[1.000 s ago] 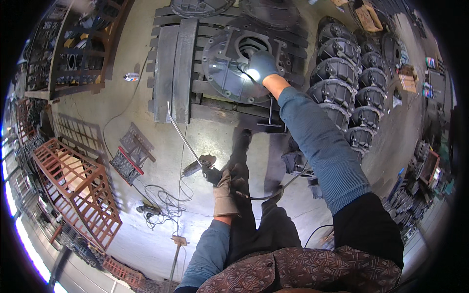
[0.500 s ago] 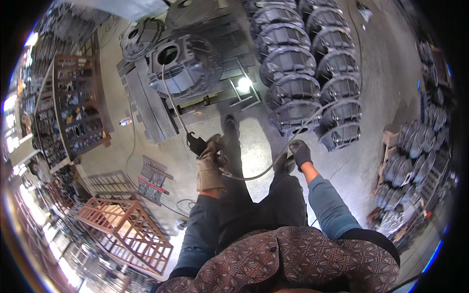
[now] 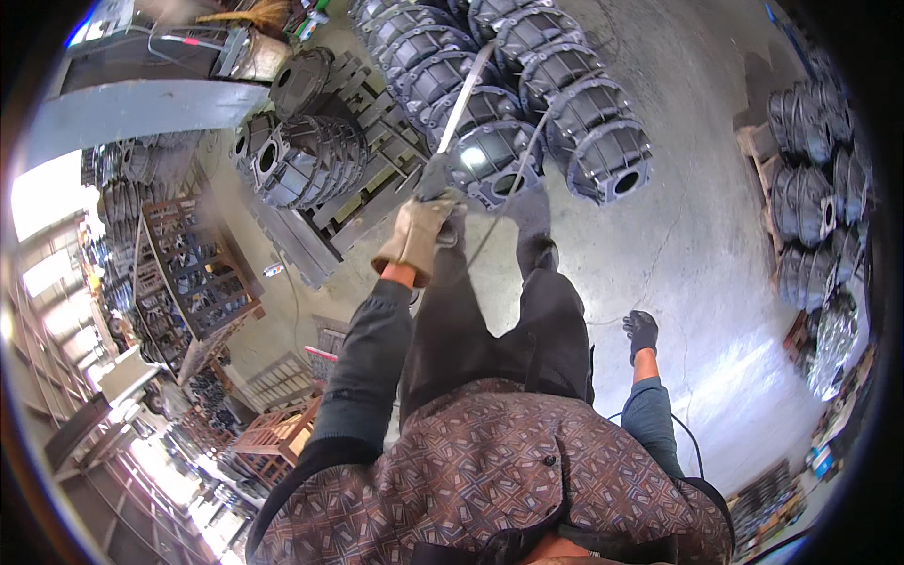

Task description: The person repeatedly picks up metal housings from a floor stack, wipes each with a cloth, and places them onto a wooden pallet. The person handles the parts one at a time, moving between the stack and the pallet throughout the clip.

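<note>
My left hand (image 3: 416,231), in a tan work glove, is closed round the dark grip of a long-tubed blow gun (image 3: 461,108). The bright metal tube slants up and to the right over rows of grey bell-shaped metal housings (image 3: 490,151). A thin hose (image 3: 527,155) crosses the nearer housings and runs down towards the gun, where my glove and leg partly hide it. My right hand (image 3: 641,333), in a dark glove, hangs out to the right above the concrete floor. It holds nothing and its fingers are slightly apart.
More housings (image 3: 311,160) sit on a slatted pallet (image 3: 301,247) at the left. Brown metal racks (image 3: 193,268) stand beyond it. Stacked housings (image 3: 800,202) line the right side. A grey beam (image 3: 169,105) crosses the upper left, near a bucket (image 3: 259,56) with a broom.
I have turned and stepped towards the housing rows. The tube has swung from the pallet housing to those rows. My right hand has left the hose and moved out to the right.
</note>
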`<move>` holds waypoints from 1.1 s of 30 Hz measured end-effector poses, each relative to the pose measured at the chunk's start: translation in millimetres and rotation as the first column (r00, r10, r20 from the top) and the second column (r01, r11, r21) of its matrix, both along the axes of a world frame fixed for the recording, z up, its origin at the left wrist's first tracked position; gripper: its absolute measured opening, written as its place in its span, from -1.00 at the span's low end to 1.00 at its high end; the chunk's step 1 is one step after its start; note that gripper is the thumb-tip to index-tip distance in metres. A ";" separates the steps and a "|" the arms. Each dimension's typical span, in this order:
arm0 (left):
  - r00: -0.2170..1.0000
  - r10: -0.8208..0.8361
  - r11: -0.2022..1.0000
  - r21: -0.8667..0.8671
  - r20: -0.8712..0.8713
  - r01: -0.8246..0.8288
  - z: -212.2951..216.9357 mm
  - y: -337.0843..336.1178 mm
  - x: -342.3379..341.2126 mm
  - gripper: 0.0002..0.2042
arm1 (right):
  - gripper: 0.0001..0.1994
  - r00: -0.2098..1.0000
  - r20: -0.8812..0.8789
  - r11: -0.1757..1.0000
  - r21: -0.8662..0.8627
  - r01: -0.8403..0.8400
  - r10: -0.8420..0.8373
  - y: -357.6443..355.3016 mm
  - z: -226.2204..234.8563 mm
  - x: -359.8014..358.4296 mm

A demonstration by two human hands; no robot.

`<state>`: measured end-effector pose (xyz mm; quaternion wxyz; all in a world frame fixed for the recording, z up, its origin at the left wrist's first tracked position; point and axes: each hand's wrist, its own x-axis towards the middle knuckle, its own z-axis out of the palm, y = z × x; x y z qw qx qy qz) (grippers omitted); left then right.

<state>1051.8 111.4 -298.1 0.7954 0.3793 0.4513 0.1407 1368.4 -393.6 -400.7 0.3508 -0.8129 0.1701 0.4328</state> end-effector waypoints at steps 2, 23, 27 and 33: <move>0.613 -0.407 0.760 0.122 -0.677 0.639 85.8 -6.6 97.0 -0.53 | -0.77 0.988 -0.029 0.988 -0.051 0.149 -0.150 -54.7 19.8 -0.4; 0.074 -0.259 -0.312 0.155 -0.963 0.937 50.2 -36.5 272.4 -0.74 | -0.73 0.824 -0.217 0.851 -0.088 0.518 -0.524 -137.5 67.3 -183.6; -0.042 -0.139 -0.352 0.010 -0.989 0.936 23.1 -36.9 275.4 -0.71 | -0.70 0.888 -0.188 0.901 0.037 0.432 -0.419 -132.5 57.7 -126.9; -0.272 -0.051 -0.384 -0.233 -0.961 0.893 -6.1 -77.6 298.4 -0.69 | -0.70 0.874 -0.127 0.868 0.114 0.482 -0.469 -149.1 65.6 -73.1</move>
